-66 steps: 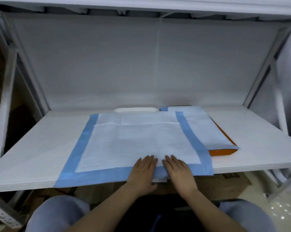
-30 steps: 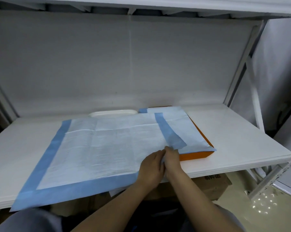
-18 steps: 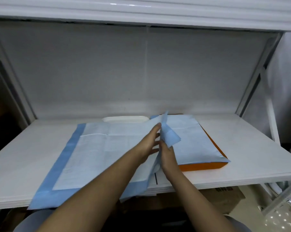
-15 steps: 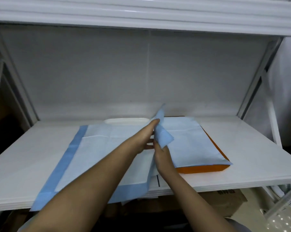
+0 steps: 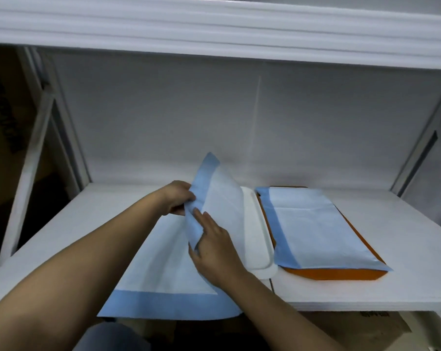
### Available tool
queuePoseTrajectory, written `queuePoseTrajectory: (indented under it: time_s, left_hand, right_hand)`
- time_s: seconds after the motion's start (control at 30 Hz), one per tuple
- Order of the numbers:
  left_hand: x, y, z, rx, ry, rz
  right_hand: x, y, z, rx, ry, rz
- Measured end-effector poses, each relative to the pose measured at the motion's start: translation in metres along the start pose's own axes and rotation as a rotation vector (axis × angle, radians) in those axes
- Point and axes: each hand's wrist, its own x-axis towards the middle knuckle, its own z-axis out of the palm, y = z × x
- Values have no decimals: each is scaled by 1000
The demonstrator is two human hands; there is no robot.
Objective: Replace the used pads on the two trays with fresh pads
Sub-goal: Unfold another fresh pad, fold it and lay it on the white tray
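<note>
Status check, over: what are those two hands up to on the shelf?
Left hand and right hand grip large blue-bordered pad, folding it leftward. White tray uncovered. Orange tray padded. Nothing in the way.

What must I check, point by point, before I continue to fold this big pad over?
1. Left hand holds the big pad at its lifted edge: ok.
2. Right hand holds the same fold lower down: ok.
3. White tray uncovered on its right side: ok.
4. Folded pad lies on the orange tray: ok.
5. Big pad fully on the shelf: not ok, its front edge hangs over.
6. Big pad used or fresh: cannot tell.
</note>
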Motion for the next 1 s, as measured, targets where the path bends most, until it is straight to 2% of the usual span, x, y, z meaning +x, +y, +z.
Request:
queuePoseTrajectory:
  time_s: [0.07,0.23,0.4,0.5,0.63,0.83,1.0]
  left_hand:
    - [-1,-21,-14,-34,33,4]
    - [5,-80,-40,-158,77,-29]
    - [10,-145,-68,-233,167,-31]
    - [8,-178,-78,-260,164,-51]
    - [10,-209,-82,-165,241,-75]
    - [29,-226,-83,-1,386,-104]
    - [38,-233,-80,147,392,-200]
  right_hand:
    - [6,-4,18,-105,-40,-50]
    - [1,-10,57,-144,-143,-72]
    - [-7,-9,91,-299,-196,-171]
    - [-10,-8,107,-354,-233,-202]
    - [-10,-1,122,-393,-308,-168]
    - [-10,17,130,-296,-378,-157]
    - [-11,24,119,-183,-413,-139]
